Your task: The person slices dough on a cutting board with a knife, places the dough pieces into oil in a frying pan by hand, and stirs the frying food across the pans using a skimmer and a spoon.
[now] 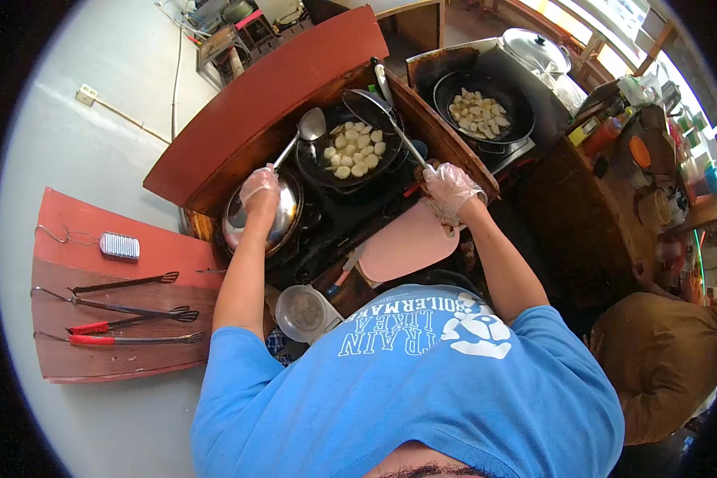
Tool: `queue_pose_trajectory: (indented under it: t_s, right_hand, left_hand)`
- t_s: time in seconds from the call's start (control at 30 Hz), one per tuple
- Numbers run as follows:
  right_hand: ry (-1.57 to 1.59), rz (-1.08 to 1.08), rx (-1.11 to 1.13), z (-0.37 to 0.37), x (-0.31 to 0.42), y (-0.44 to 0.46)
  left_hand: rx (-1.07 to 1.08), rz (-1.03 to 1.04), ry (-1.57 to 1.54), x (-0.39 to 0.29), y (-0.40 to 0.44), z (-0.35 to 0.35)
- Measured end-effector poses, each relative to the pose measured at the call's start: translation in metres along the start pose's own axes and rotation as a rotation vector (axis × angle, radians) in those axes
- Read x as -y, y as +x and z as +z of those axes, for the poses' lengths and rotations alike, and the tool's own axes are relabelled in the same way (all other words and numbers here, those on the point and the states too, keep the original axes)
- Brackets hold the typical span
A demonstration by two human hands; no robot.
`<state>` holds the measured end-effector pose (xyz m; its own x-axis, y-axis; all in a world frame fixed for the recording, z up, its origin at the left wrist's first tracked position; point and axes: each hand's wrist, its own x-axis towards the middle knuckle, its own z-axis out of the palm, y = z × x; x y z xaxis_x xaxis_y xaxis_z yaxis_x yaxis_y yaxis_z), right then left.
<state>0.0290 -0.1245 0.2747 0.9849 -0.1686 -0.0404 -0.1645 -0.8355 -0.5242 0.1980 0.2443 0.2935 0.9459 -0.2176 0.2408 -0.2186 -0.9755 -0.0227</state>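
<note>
My left hand, in a clear plastic glove, is closed around the handle of a metal wok spatula. The spatula's head is over the left rim of a dark wok. Pale, rounded food pieces lie in this wok. My right hand, gloved the same way, grips the long handle of a skimmer. Its round head is above the wok's far right edge. Below my left hand and forearm is a shiny metal lid, partly hidden. A pink cutting board lies just below my right hand.
A second wok with pale slices stands at the right. A knife lies beside the board, near a round clear container. Tongs and a grater hang at the left. A person in brown is at the right.
</note>
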Motion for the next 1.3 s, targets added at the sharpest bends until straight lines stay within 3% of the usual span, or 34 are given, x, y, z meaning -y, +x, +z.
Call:
queue_pose_trajectory:
  t_s: [0.1,0.17,0.2,0.23,0.3,0.33,0.37,0.47,0.5,0.57,0.7,0.77,0.83,0.9,0.93,1.07,1.2,1.3]
  right_hand:
    - [0.043,0.057,-0.043,-0.002,0.001,-0.002]
    - [-0.05,-0.015,0.023,-0.023,0.016,-0.012]
    - [-0.05,-0.009,0.022,-0.023,0.015,-0.011]
    - [-0.01,0.037,0.043,-0.022,0.013,-0.009]
    - [0.031,0.083,0.069,-0.008,-0.001,-0.001]
    - [0.044,0.075,0.052,0.014,-0.021,0.009]
    - [0.056,0.065,0.034,0.025,-0.031,0.016]
    - [0.041,0.076,0.088,0.025,-0.032,0.018]
    - [0.04,0.077,0.089,0.017,-0.026,0.015]
    - [0.203,0.278,0.158,-0.005,-0.006,0.007]
    - [0.072,0.078,0.092,0.012,-0.029,0.013]
    - [0.203,0.197,0.122,0.003,-0.022,0.01]
    - [0.188,0.155,0.117,0.012,-0.031,0.015]
    - [0.171,0.115,0.11,0.017,-0.039,0.02]
    - [0.145,0.086,0.113,0.017,-0.041,0.022]
    - [0.176,0.027,0.096,0.018,-0.049,0.029]
    - [0.017,-0.055,0.081,0.006,-0.039,0.027]
    - [0.206,0.202,0.105,-0.001,-0.032,0.024]
  left_hand:
    - [-0.048,0.024,0.009,0.016,0.009,0.017]
    - [0.18,-0.081,-0.02,0.021,0.016,0.027]
    - [0.279,0.102,0.034,0.017,0.013,0.012]
    - [0.28,0.108,0.034,0.029,0.019,0.032]
    - [0.378,0.235,-0.512,0.06,0.028,0.078]
    - [0.433,-0.059,-0.581,0.026,0.016,0.044]
    - [0.432,-0.063,-0.581,0.024,0.014,0.051]
    - [0.499,-0.301,-1.175,0.013,0.006,0.061]
    - [0.5,-0.302,-1.176,0.012,0.002,0.059]
    - [0.457,-0.319,-1.276,0.01,-0.004,0.056]
    - [0.415,-0.313,-1.275,0.011,-0.016,0.032]
    - [0.372,-0.271,-1.001,0.014,-0.017,0.019]
    - [0.341,-0.218,-0.92,0.026,-0.017,0.02]
    - [0.074,0.141,-0.516,0.044,-0.014,0.033]
    - [-0.017,0.244,-0.35,0.029,-0.021,0.005]
    - [-0.057,0.275,-0.01,0.014,-0.029,-0.029]
    - [-0.083,0.341,-0.04,-0.001,-0.043,-0.043]
    - [-0.046,0.274,0.074,-0.004,-0.043,-0.031]
